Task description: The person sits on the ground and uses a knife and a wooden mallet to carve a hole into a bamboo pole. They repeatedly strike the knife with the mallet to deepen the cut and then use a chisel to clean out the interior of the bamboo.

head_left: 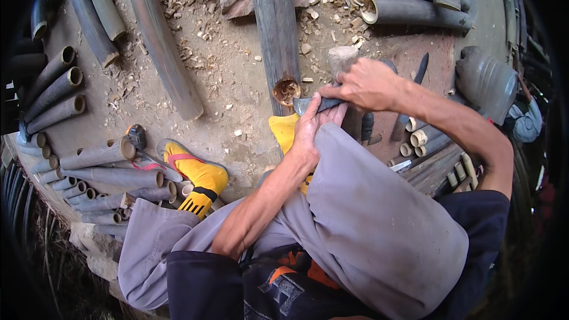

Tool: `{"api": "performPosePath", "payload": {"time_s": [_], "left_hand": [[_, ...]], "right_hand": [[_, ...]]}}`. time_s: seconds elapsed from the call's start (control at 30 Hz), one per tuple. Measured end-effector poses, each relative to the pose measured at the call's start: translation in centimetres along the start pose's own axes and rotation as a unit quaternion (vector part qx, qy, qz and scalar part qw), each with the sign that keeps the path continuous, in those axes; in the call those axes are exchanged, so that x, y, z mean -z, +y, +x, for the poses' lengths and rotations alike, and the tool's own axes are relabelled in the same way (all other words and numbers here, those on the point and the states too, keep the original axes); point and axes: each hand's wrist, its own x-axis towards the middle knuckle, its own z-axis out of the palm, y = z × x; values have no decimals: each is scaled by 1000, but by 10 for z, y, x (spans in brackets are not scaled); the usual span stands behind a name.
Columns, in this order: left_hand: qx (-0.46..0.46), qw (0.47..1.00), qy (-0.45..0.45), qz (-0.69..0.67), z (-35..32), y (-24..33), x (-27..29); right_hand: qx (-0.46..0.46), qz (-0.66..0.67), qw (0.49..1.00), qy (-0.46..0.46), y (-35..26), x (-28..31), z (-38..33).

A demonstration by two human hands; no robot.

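A dark grey curved piece (pixel 323 105) with a paler edge lies between my hands, above my raised right knee; whether it is bamboo or a tool blade I cannot tell. From below, my left hand (pixel 309 127) grips it, fingers stretched under it. My right hand (pixel 370 85), fingers curled, presses a fingertip onto its upper side. Just left of the piece, a long bamboo pole (pixel 278 38) runs away from me, with a cut hollow near its close end and another opening farther up. Beyond my right knuckles stands a pale round-topped wooden block (pixel 342 59).
Bamboo tubes lie at left (pixel 106 154) and far right (pixel 415 12). Shavings (pixel 207 35) litter the ground. A tape measure (pixel 137 136) sits by my left foot (pixel 195 172). Dark-handled tools (pixel 422 68) and a large clear plastic bottle (pixel 486 80) stand at right. A flat stone (pixel 237 6) supports the pole.
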Motion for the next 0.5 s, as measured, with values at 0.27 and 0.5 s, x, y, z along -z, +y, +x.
{"api": "performPosePath", "payload": {"time_s": [0.27, 0.5], "left_hand": [[43, 923, 156, 349, -9, 26, -24], [150, 718, 242, 635, -18, 76, -29]], "right_hand": [[-14, 403, 914, 38, -6, -31, 4], [-293, 506, 804, 108, -136, -82, 41]]}}
